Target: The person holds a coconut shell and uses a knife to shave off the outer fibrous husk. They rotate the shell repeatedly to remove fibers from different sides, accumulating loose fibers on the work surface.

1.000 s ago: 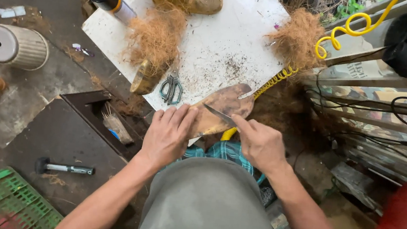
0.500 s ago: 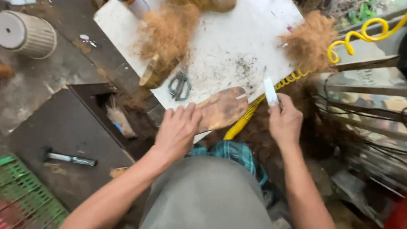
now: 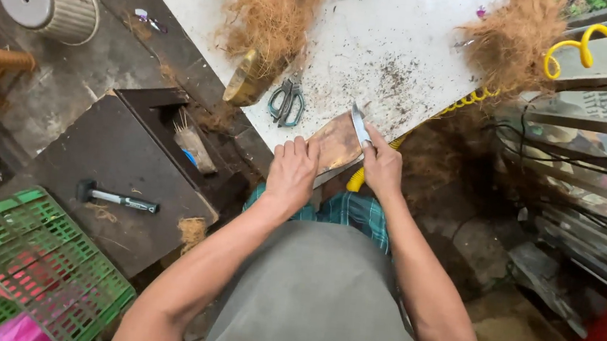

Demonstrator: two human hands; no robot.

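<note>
The left hand point(image 3: 292, 171) lies flat with its fingers pressed on a brown piece of husk point(image 3: 335, 142). The husk sits at the near edge of the white board point(image 3: 410, 41). The right hand point(image 3: 382, 166) is closed around a knife point(image 3: 359, 124), and the blade rests on the husk's right side. Scissors point(image 3: 287, 102) lie just beside the husk. Piles of brown fibre point(image 3: 273, 11) sit farther back. A hammer point(image 3: 118, 198) lies on the dark box to the left.

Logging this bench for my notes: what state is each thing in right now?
brown husk piece: flat on the board edge, pinned by the left hand
knife: gripped in the right hand, blade on the husk piece
scissors: lying on the board, unheld
hammer: lying flat
white basket: tipped on its side
</note>
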